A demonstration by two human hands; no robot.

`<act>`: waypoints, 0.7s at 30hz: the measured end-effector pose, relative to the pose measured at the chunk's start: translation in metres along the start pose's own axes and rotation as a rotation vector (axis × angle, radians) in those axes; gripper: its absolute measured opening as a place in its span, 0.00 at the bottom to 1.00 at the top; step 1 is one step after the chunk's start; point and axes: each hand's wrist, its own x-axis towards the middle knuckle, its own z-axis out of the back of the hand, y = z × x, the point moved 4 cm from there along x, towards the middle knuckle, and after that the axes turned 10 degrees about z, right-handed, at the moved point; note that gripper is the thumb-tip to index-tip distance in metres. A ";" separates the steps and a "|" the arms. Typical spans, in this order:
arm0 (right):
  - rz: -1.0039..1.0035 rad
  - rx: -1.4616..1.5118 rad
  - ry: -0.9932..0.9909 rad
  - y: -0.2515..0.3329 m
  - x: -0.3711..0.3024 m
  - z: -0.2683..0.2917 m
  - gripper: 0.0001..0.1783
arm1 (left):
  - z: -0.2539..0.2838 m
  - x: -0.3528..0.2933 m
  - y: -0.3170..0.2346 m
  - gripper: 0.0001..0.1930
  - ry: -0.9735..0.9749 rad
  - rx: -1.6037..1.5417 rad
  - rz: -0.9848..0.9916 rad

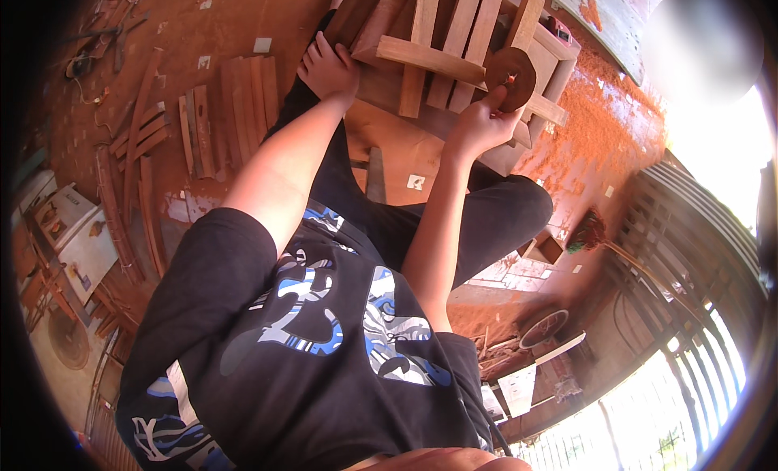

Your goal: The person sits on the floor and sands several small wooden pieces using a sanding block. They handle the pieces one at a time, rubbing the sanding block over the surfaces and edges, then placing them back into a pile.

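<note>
My right hand [484, 129] holds a round brown disc [510, 72], its thumb pressed near the disc's middle, where a small bright spot shows. The fingers behind the disc are hidden. Several wooden slats [447, 46] lie beneath and around the disc, on top of larger wooden pieces. One slat [429, 60] crosses over the others just left of the disc. My left hand [330, 69] rests with its fingers stretched out on my dark-trousered leg, beside the edge of the wood stack, and nothing shows in it.
Bundles of wooden strips [247, 98] lie on the dusty floor at the left. Orange sawdust [604, 123] covers the floor at the right, near a broom [590, 231]. A white cabinet [77, 242] stands at the far left, and a barred metal gate [689, 285] at the right.
</note>
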 end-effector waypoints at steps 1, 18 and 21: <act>0.041 0.005 -0.002 0.001 0.001 0.000 0.15 | 0.000 0.001 0.000 0.26 0.000 -0.002 -0.005; 0.126 -0.296 -0.160 -0.035 0.023 0.037 0.15 | 0.000 0.000 0.000 0.26 -0.020 -0.038 -0.017; 0.233 -0.380 -0.061 -0.027 0.012 0.030 0.21 | -0.001 0.001 0.000 0.26 -0.011 -0.038 -0.010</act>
